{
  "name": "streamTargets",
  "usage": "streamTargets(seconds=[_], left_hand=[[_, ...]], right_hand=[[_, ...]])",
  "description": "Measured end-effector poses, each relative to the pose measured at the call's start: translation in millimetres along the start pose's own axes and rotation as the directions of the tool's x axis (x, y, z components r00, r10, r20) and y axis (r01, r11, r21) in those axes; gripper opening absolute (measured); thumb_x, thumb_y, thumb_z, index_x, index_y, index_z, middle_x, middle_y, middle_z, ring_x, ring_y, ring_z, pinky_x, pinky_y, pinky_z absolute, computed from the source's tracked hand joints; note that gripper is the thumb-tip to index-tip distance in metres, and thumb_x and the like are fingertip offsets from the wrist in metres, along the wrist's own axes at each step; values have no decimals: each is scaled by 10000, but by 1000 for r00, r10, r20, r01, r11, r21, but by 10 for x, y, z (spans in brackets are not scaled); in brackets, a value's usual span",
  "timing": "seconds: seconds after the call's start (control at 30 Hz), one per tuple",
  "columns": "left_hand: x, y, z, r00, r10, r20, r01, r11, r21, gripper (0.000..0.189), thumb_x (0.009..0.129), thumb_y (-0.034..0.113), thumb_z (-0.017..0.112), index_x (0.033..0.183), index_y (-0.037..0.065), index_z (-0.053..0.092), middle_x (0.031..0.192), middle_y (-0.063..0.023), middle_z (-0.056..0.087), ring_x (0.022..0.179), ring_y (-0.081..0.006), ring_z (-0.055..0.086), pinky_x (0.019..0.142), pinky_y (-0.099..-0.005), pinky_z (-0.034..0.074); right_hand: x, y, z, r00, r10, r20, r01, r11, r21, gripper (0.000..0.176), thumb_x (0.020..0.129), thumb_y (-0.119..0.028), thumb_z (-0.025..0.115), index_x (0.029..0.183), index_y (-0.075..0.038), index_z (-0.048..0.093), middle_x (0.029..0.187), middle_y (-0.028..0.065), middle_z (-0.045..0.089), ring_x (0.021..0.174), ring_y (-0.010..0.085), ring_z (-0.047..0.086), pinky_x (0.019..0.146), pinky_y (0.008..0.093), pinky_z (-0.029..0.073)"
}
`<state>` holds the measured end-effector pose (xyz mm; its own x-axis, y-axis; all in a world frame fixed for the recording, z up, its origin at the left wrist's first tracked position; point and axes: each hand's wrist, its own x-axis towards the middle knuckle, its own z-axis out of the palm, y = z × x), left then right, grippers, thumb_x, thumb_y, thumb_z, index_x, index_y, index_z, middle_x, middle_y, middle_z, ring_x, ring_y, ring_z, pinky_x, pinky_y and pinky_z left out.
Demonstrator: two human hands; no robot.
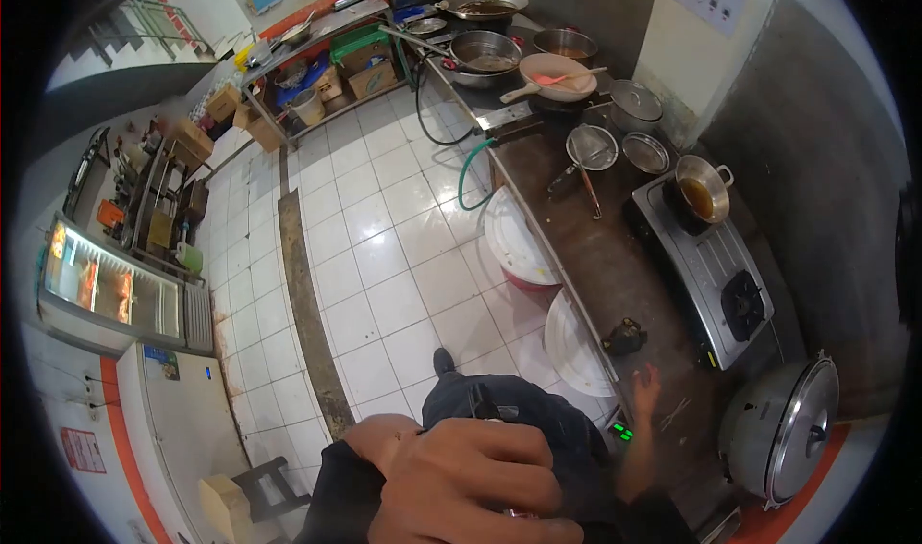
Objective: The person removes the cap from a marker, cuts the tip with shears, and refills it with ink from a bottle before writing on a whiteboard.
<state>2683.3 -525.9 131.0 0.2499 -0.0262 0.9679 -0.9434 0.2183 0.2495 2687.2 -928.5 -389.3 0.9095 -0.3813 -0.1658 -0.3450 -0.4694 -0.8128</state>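
Grip first: the left hand point(461, 477) is curled tight over a small dark object point(485, 408), close under the camera above the person's dark trousers. What that object is cannot be told. If the hold slackened, it would likely drop onto the white tiled floor point(384, 256).

The right hand point(645, 390) lies flat with fingers spread on the dark worn counter point(586, 246), just beside a green-lit display point(621, 433) and near a small dark crumpled rag point(624, 336). A large silver rice cooker point(783, 429) hems it in on the right.

Beyond stands a steel two-burner gas stove point(711, 265) bearing a steel pot of brown liquid point(701, 193). A careless reach across could tip the pot.

White round lids point(576, 347) crowd the space under the counter edge. Farther off, a looping green hose point(471, 174) looks like a trip risk.
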Motion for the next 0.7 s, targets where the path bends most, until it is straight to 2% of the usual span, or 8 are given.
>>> streamTargets(seconds=[0.07,0.13,0.2,0.27,0.43,0.57,0.67,0.7], left_hand=[[30,17,-210,1000,20,23,-21,1000,24,78,780,68,694,839,93,740,709,-69,580,513,-169,455,473,-295,318],[-3,92,-468,995,-81,57,82,996,-22,108,820,107,646,834,22,711,716,-117,597,521,-197,492,473,-315,356],[-141,259,-787,953,-278,118,291,950,-114,349,916,193,547,832,-127,656,728,-215,631,533,-253,560,471,-357,432],[-91,387,-983,914,-396,91,403,912,-81,334,917,155,500,821,-131,644,706,-214,619,514,-248,534,468,-355,420],[20,200,-1372,995,84,-61,-78,991,105,91,787,42,668,818,95,736,686,-67,572,491,-160,435,460,-284,299],[37,382,-1835,999,8,-52,-2,993,116,68,794,61,678,809,90,737,655,-66,562,472,-144,412,446,-272,279],[-181,421,-2064,991,66,-120,-50,991,128,216,870,136,561,817,-33,684,661,-140,585,488,-199,477,452,-306,354],[-309,438,-2241,987,-16,-159,45,983,180,269,886,175,545,838,-57,674,666,-149,592,500,-205,497,458,-309,372]], right_hand=[[-58,-339,188,1000,-29,9,29,1000,-6,410,883,-131,659,1266,-15,572,1471,229,389,1341,319,418,1072,377,362],[-16,-405,409,997,-70,16,68,994,83,377,886,-118,653,1242,-11,590,1465,228,398,1318,319,442,1057,379,379],[24,-524,665,994,-104,40,99,988,115,357,885,-107,652,1225,-8,603,1460,224,407,1284,315,475,1039,379,397],[13,-771,874,990,-122,65,116,989,89,350,879,-99,655,1214,-6,610,1455,217,416,1237,306,515,1020,376,414],[-27,-1261,1477,980,-169,105,157,981,117,368,875,-88,649,1229,-1,597,1355,179,531,1102,260,594,951,341,459],[-142,-1654,1982,972,-210,106,189,965,179,373,875,-89,641,1231,8,589,1252,154,604,1041,259,614,920,344,478],[-223,-1781,2280,966,-227,125,200,959,201,370,869,-79,643,1216,33,584,1193,140,633,999,235,626,888,346,495],[-323,-1862,2526,957,-248,152,217,956,196,361,866,-73,641,1207,37,587,1181,141,638,990,228,629,881,343,497]])
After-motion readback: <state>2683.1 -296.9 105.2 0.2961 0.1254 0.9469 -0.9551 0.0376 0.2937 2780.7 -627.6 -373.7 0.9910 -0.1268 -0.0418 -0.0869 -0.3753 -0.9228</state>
